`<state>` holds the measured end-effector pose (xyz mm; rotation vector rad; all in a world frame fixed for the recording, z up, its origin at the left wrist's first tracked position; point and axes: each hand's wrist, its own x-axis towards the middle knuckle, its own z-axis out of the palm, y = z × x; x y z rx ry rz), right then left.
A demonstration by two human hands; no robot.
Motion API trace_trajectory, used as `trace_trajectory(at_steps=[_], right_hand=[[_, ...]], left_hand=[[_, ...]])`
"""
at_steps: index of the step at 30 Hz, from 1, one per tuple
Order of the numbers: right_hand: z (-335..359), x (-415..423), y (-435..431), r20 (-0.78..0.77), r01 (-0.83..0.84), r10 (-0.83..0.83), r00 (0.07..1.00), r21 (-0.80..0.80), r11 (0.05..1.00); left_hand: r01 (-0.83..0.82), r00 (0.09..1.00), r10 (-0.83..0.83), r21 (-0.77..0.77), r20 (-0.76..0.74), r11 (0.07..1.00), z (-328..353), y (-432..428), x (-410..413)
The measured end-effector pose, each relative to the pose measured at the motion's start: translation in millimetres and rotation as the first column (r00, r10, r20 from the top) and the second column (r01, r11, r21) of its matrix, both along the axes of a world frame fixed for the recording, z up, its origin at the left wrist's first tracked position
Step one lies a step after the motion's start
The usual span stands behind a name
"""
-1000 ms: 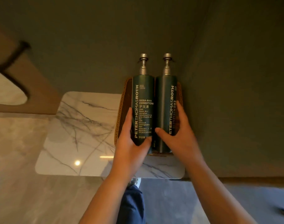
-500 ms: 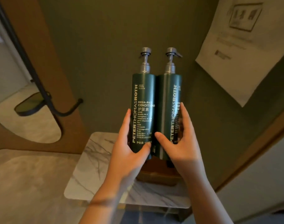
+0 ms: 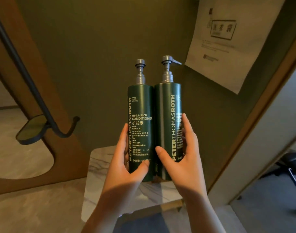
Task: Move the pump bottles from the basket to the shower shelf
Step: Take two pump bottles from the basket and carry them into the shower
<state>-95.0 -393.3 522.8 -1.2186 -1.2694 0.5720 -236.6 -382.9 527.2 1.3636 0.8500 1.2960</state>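
Observation:
Two tall dark green pump bottles with grey pump heads stand side by side in the air, touching each other, in front of a dark green wall. My left hand (image 3: 125,167) grips the left bottle (image 3: 139,115), labelled conditioner, near its base. My right hand (image 3: 182,158) grips the right bottle (image 3: 167,118) low on its body. The basket is almost wholly hidden behind the bottles and my hands; only a brown sliver (image 3: 156,181) shows under the bottle bases.
A white marble shelf (image 3: 100,167) lies below my hands. A brown wooden frame with a dark metal rail and hook (image 3: 66,130) stands at the left. A paper notice (image 3: 228,39) hangs on the wall at upper right. A door frame (image 3: 255,118) runs down the right side.
Both bottles have been lifted up out of the basket and now hang well above the marble shelf. My view has tilted upward, bringing the paper notice and door frame into sight.

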Motion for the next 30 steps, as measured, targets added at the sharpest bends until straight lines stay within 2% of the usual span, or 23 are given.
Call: trace_trajectory(at_steps=[7,15,21,30], right_hand=[[1.7,4.5,-67.1,0.022,0.200,-0.200,0.980,-0.003,0.980],[24.7,53.8,-184.4,0.040,0.493,-0.497,0.867,0.072,0.867],[32.6,85.4,-320.8,0.002,0.700,-0.704,0.710,0.108,0.706],[29.7,107.4,-597.5,0.002,0.933,-0.941,0.338,0.135,0.335]], left_hand=[[0.208,0.976,-0.203,-0.066,0.075,0.976,-3.3,-36.8,13.2],[0.476,0.874,-0.478,0.045,0.086,0.878,15.4,-115.7,83.6],[0.710,0.689,-0.722,0.138,0.065,0.690,24.0,-223.2,146.3],[0.920,0.354,-0.935,0.171,0.013,0.351,19.5,-474.1,221.6]])
